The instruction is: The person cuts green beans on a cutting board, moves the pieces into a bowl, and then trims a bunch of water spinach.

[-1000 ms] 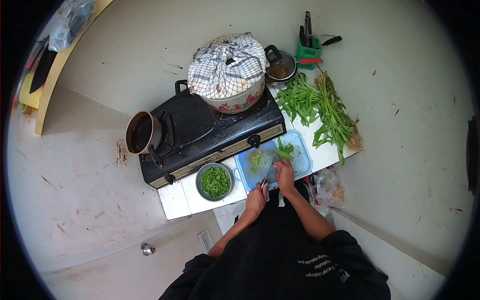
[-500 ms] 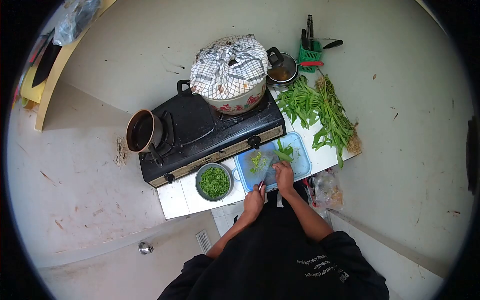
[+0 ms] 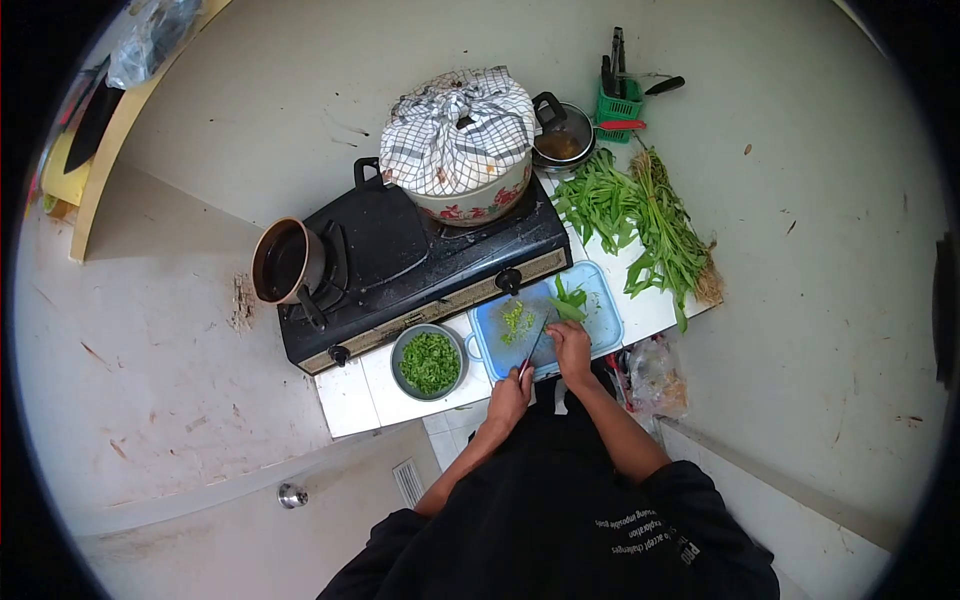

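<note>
My left hand (image 3: 510, 396) is closed round the handle of a knife (image 3: 534, 350), whose blade slants up and away over the blue cutting board (image 3: 608, 335). On the board's right half, my right hand (image 3: 573, 352) has its fingers curled together on the lower end of some green leaves (image 3: 569, 300). Close to the blade, small chopped green pieces (image 3: 515, 321) lie scattered on the left half. Left of the board stands a grey bowl (image 3: 398, 385) filled with finely chopped greens (image 3: 430, 362).
Behind the board is a black two-burner stove (image 3: 390, 240), bearing a cloth-wrapped pot (image 3: 470, 205) and a small saucepan (image 3: 300, 262). Bundled leafy greens (image 3: 665, 240) lie at the right, near a green utensil basket (image 3: 620, 105). A plastic bag (image 3: 658, 380) hangs below the counter edge.
The knife blade has shifted slightly and now shows as a thin edge rather than a broad blur. Both hands stay in nearly the same place.
</note>
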The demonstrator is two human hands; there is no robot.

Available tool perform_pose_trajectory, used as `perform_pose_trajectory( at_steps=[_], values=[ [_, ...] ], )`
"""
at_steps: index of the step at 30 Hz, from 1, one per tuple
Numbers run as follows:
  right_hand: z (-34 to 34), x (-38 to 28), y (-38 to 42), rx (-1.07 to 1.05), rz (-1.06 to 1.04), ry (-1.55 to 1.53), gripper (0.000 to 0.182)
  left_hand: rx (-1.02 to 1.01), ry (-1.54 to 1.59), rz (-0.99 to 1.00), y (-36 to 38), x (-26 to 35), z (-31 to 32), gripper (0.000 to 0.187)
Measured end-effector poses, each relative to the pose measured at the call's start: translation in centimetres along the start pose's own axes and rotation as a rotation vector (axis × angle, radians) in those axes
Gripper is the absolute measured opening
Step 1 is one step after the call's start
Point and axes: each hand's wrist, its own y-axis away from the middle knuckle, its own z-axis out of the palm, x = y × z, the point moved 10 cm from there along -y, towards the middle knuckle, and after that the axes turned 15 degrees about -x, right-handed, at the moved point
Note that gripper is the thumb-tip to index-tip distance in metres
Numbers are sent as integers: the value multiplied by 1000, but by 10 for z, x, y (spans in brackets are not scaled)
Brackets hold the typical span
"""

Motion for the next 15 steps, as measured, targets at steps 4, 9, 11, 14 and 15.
perform_pose_trajectory(
  at_steps=[4, 9, 11, 14, 15],
  values=[
    [4, 1, -2, -37, -2, -18, 12, 5, -26, -10, -1, -2, 2, 42],
    [2, -6, 2, -83, -53, 19, 16, -4, -34, -24, -2, -4, 1, 43],
    [2, 2, 3, -62, -60, 1, 16, -11, -33, -22, -3, -4, 2, 43],
    [0, 1, 3, -56, -38, -14, 17, -11, -25, -9, -3, -5, 2, 43],
    [0, 0, 3, -59, -25, -17, 17, -12, -24, -8, -3, -5, 1, 43]
  ],
)
